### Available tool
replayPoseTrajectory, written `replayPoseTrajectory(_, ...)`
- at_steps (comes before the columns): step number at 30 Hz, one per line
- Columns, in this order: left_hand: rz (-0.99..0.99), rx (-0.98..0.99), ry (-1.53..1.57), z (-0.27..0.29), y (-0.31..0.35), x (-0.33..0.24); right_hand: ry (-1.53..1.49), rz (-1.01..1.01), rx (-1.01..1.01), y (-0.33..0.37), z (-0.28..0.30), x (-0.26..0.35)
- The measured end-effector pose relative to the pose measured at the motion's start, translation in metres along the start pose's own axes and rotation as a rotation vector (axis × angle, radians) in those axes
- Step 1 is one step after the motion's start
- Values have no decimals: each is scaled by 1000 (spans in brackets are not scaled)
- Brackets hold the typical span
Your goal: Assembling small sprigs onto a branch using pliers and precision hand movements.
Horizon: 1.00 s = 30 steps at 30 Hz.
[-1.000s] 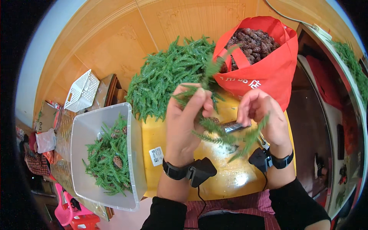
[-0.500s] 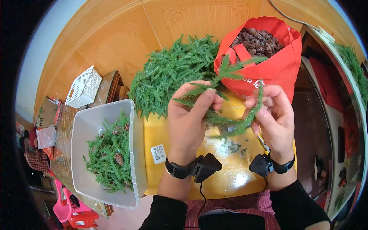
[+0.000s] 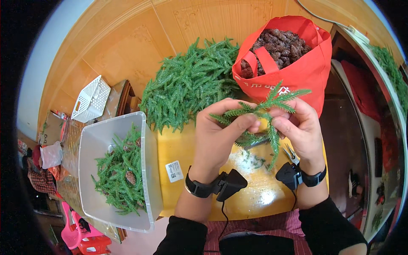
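Observation:
A green artificial pine sprig (image 3: 272,106) with several needled branches is held up over the yellow tabletop (image 3: 182,144). My left hand (image 3: 223,131) pinches it at the branch joint between thumb and fingers. My right hand (image 3: 299,129) is closed on the same sprig from the other side, thumb and fingertips meeting near the joint. One branch droops down between the hands. Just left of my right wrist, a metal tool with pointed tips (image 3: 291,154) lies on the table, partly hidden. Green needle scraps (image 3: 256,161) lie below the hands.
Behind my hands rises a heap of green pine sprigs (image 3: 187,80), beside a red bag (image 3: 312,70) full of pine cones (image 3: 282,46). A clear plastic bin (image 3: 152,170) at left holds sprigs with cones. A white basket (image 3: 91,98) and a paper label (image 3: 174,171) also show.
My hands have come closer together at the sprig's joint. The branch my right hand held apart now hangs downward, and the right fingers have moved up to the joint.

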<state>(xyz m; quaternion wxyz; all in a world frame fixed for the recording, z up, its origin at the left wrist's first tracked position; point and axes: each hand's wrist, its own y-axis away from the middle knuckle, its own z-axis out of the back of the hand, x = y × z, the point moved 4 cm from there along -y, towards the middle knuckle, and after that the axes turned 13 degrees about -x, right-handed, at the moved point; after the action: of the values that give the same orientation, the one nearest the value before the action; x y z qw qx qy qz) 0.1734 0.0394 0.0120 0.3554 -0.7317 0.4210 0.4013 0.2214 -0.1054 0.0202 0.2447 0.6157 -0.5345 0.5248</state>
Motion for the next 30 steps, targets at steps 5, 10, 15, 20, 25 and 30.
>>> replayPoseTrajectory(5,-8,16,22,1,-2,2,34,-81,19,-1,0,-5)
replayPoseTrajectory(10,-3,1,-22,-1,-2,0,-5,-30,17,0,-8,-5)
replayPoseTrajectory(15,7,-24,-19,-2,-1,3,236,82,-68,0,-9,-3)
replayPoseTrajectory(20,-25,-21,-70,-7,1,3,2,-176,18,2,-13,1)
replayPoseTrajectory(25,23,-7,-117,-10,2,0,-35,-76,2,0,-8,-5)
replayPoseTrajectory(30,-8,-44,-155,-9,3,3,-37,-65,-24,0,-12,-1)
